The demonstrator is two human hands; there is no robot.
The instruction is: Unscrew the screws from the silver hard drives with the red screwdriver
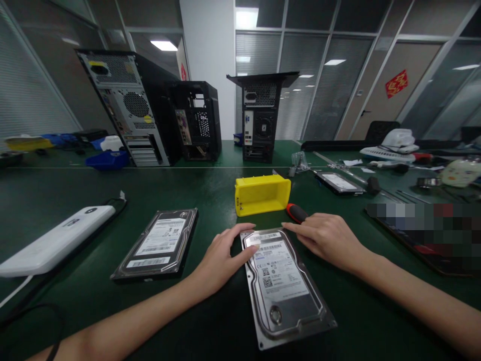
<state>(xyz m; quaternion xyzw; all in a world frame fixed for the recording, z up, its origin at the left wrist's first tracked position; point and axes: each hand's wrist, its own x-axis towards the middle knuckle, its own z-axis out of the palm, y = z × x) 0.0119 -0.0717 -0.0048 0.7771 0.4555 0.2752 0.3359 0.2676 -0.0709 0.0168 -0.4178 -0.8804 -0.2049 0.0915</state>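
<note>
A silver hard drive (282, 291) with a white label lies flat on the green table (210, 190) right in front of me. My left hand (221, 258) rests on its far left corner, fingers lying on the top edge. My right hand (326, 236) touches its far right corner with fingers stretched out. Neither hand lifts it. A second hard drive (160, 244) lies to the left, untouched. A red-and-black screwdriver handle (296, 212) pokes out just beyond my right hand.
A yellow bin (262, 194) lies on its side behind the drive. A white device (56, 239) with a cable sits at left. Three open computer cases (131, 108) stand at the back. A third drive (339, 182), tools and a dark tablet (424, 235) lie at right.
</note>
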